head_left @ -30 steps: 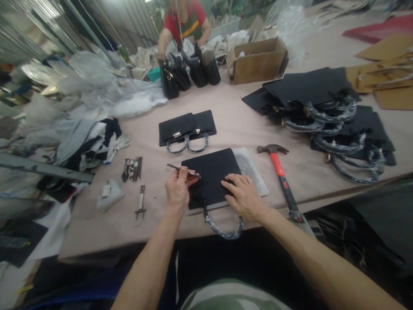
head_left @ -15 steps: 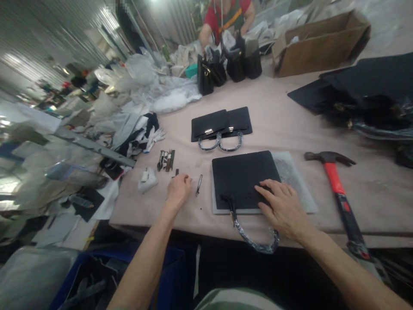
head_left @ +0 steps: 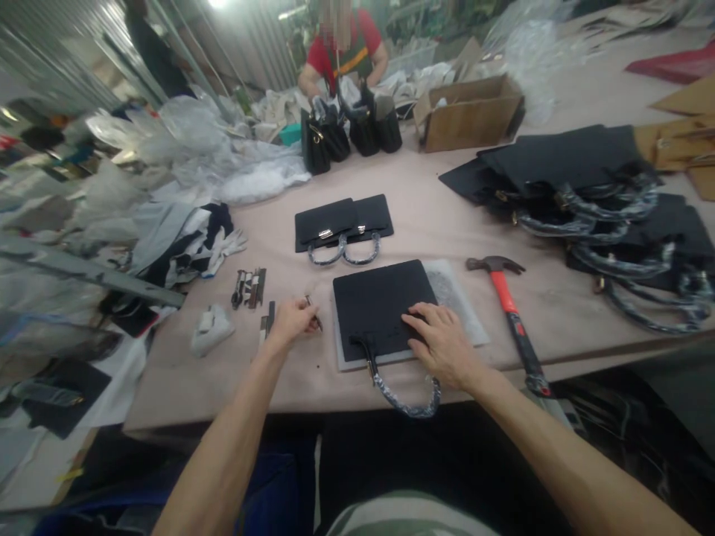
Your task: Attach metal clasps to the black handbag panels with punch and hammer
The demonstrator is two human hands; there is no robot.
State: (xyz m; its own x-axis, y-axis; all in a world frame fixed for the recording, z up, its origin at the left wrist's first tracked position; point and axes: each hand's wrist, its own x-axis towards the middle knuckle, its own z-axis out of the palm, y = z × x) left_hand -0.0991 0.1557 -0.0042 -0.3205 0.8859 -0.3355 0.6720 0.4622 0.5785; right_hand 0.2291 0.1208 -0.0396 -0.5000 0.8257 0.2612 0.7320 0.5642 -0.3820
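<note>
My left hand (head_left: 294, 320) is closed on a slim metal rod (head_left: 313, 313), pen-like in shape, just left of the work piece. My right hand (head_left: 444, 344) lies with fingers spread on a flat black bag panel (head_left: 380, 301). The panel has a curved handle wrapped in clear film (head_left: 399, 402), which hangs over the table's front edge. Under the panel, a pale grey board (head_left: 459, 298) shows along its right side and front. Beside my left wrist lie a flat metal strip (head_left: 264, 327) and a dark bar (head_left: 271, 314).
A claw hammer (head_left: 507, 298) lies to the right. Two black bag panels (head_left: 324, 222) rest behind. Stacked panels with wrapped handles (head_left: 564, 167) cover the right side. Small metal tools (head_left: 249, 288) and a white lump (head_left: 211, 329) lie left. A person (head_left: 346, 52) stands behind black bags (head_left: 363, 134) and a carton (head_left: 469, 119).
My left hand has moved right and taken hold of the metal rod that lay on the table. My right hand stays on the panel. The camera view has turned to the right.
</note>
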